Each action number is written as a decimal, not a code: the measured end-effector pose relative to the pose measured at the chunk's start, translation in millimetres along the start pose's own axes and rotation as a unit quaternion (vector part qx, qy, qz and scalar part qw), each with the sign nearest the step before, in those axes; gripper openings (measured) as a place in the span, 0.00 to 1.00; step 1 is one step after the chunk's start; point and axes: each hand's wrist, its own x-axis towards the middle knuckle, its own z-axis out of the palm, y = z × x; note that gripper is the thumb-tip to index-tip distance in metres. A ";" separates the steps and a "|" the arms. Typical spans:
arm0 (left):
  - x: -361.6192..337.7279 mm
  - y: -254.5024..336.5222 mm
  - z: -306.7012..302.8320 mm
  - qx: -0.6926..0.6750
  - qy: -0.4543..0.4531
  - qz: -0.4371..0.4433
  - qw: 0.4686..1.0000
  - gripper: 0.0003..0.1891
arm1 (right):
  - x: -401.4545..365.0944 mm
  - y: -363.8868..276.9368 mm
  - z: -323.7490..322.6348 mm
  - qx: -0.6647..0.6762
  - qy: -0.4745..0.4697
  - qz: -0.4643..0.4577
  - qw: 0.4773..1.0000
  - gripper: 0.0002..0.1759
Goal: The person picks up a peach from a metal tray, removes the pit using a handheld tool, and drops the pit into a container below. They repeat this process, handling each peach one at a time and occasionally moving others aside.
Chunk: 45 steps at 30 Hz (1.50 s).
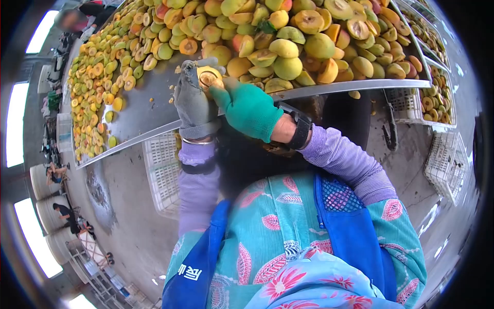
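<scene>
My left hand [194, 100], in a grey glove, is closed round a halved peach [209, 76], its orange cut face turned up. At its right side is my right hand [249, 108], in a green glove, with curled fingers meeting the fruit. Whatever those fingers may grip is hidden and blurred. Both hands are over the front edge of a metal table [154, 116]. A large heap of yellow-green peach halves [288, 49] lies just beyond them, many with cut faces showing.
A white plastic crate [163, 167] stands below the table at left. Another crate [446, 162] is on the floor at right, near a fruit-filled crate [437, 98]. A dark tool-like rod [389, 121] hangs by the table's right end. Other people [67, 213] are far left.
</scene>
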 end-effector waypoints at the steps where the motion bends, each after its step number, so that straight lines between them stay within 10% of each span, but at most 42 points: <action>1: -3.3 8.4 3.4 0.000 0.007 -0.004 1.000 0.23 | -4.3 -1.6 -0.9 -0.018 0.005 -0.003 1.000 0.21; 5: -6.2 12.8 6.7 -0.114 0.035 -0.088 0.989 0.22 | -12.7 -0.4 1.6 -0.051 0.014 -0.041 0.998 0.20; 8: -10.7 -22.5 -1.7 0.034 0.102 0.037 0.993 0.20 | -21.8 -1.6 2.7 0.023 0.026 -0.042 0.999 0.21; 9: -9.9 -31.8 -3.5 0.057 0.107 0.051 0.991 0.19 | -26.9 25.1 13.0 -0.210 0.105 -0.313 0.920 0.18; 12: -9.6 -47.7 -5.0 -0.058 0.031 0.030 0.997 0.17 | -27.0 40.5 2.5 -0.177 0.035 -0.363 0.914 0.24; 14: 8.2 -34.7 -0.6 0.228 -0.088 0.155 0.957 0.08 | -21.4 65.2 19.0 -0.126 0.045 -0.278 0.951 0.23; 15: 10.9 7.6 5.8 0.435 -0.210 0.202 0.852 0.10 | -13.3 84.2 37.1 -0.115 0.116 -0.326 0.931 0.15; 16: 20.2 13.8 8.7 0.407 -0.238 0.330 0.818 0.09 | -16.4 53.7 19.3 0.186 0.017 -0.074 0.980 0.13; 17: 26.2 17.4 16.6 0.360 -0.221 0.238 0.875 0.09 | -30.3 14.8 3.4 0.462 -0.092 0.191 0.861 0.15; 20: 28.1 5.8 42.8 0.060 -0.087 -0.143 0.984 0.07 | -30.1 -20.7 -35.2 0.622 -0.159 0.217 0.735 0.20; 23: 45.5 4.5 26.9 0.380 -0.315 0.377 0.784 0.08 | -22.0 10.7 -36.3 0.576 -0.226 0.244 0.747 0.20; 24: 55.5 -3.1 20.8 0.358 -0.415 0.404 0.732 0.09 | -23.9 9.8 -36.1 0.634 -0.237 0.234 0.698 0.20; 27: 40.6 42.8 28.7 0.023 -0.438 0.078 0.895 0.10 | -37.1 -18.5 -42.8 0.789 -0.256 0.201 0.521 0.22; 28: 31.8 28.1 28.8 -0.228 -0.366 -0.154 0.889 0.13 | -29.6 -10.7 -33.8 0.793 -0.332 0.138 0.491 0.20; 31: 3.1 -14.8 2.9 -0.148 -0.025 -0.142 0.979 0.17 | -27.9 -10.2 -37.3 0.755 -0.405 0.124 0.500 0.21; 35: -43.5 -23.0 -126.8 -0.122 0.169 -0.140 0.968 0.16 | -51.4 -3.9 -58.1 0.643 -0.419 0.209 0.606 0.20; 36: -41.1 -8.3 -131.9 0.170 0.147 -0.150 0.963 0.18 | -51.9 4.0 -56.7 0.629 -0.384 0.247 0.629 0.20; 38: -39.2 22.8 -135.3 0.684 0.063 -0.140 0.713 0.21 | -51.8 18.7 -51.0 0.592 -0.307 0.328 0.669 0.19; 40: -3.9 34.5 -91.7 0.526 -0.008 -0.018 0.850 0.26 | -45.1 19.4 -46.4 0.604 -0.263 0.298 0.691 0.19; 41: 1.1 91.6 -22.8 0.431 -0.021 -0.094 0.897 0.27 | -42.0 17.8 -43.6 0.608 -0.240 0.283 0.702 0.19; 42: 18.8 36.5 -16.2 0.519 -0.071 0.143 0.840 0.29 | -40.4 2.3 -47.0 0.591 -0.170 0.315 0.723 0.18; 44: 34.2 -9.8 20.6 0.589 -0.247 0.137 0.757 0.31 | -40.3 4.7 -55.0 0.593 -0.127 0.326 0.725 0.18; 45: 41.6 -69.9 20.9 0.553 -0.171 0.256 0.774 0.30 | -40.0 6.1 -61.5 0.591 -0.107 0.332 0.728 0.18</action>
